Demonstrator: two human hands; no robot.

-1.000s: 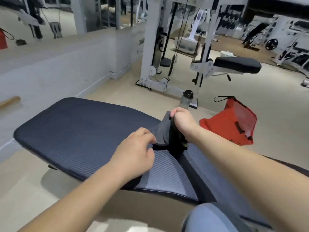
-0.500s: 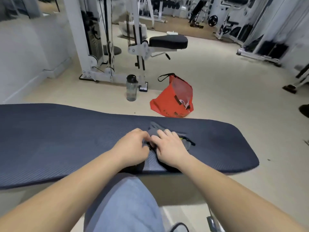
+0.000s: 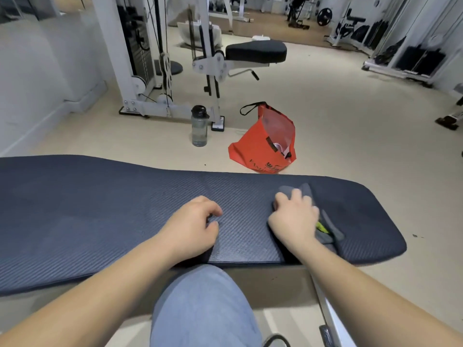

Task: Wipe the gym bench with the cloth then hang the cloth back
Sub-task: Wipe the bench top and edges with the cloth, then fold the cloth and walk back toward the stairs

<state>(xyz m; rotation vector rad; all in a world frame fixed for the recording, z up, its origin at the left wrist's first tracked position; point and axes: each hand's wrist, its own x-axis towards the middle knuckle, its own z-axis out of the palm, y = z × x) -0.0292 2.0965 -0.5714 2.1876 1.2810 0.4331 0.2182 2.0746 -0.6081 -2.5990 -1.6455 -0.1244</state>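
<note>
The dark blue padded bench (image 3: 100, 209) runs across the view in front of me. A bunched grey cloth (image 3: 306, 192) with a small yellow-green tag lies on its right part. My right hand (image 3: 293, 219) lies on top of the cloth, fingers curled over it, holding it down on the pad. Most of the cloth is hidden under that hand. My left hand (image 3: 193, 226) rests on the bare pad near the middle, a hand's width left of the cloth, with its fingers loosely curled and holding nothing.
On the floor beyond the bench stand a clear water bottle (image 3: 199, 126) and an open red bag (image 3: 263, 146). A white cable machine (image 3: 140, 58) with a black seat (image 3: 255, 52) stands behind them. My knee (image 3: 205, 309) is against the bench's near edge.
My right hand has slid the cloth to the right along the pad. My left hand has let go of the cloth and stays on the bench. My view has turned square to the bench.
</note>
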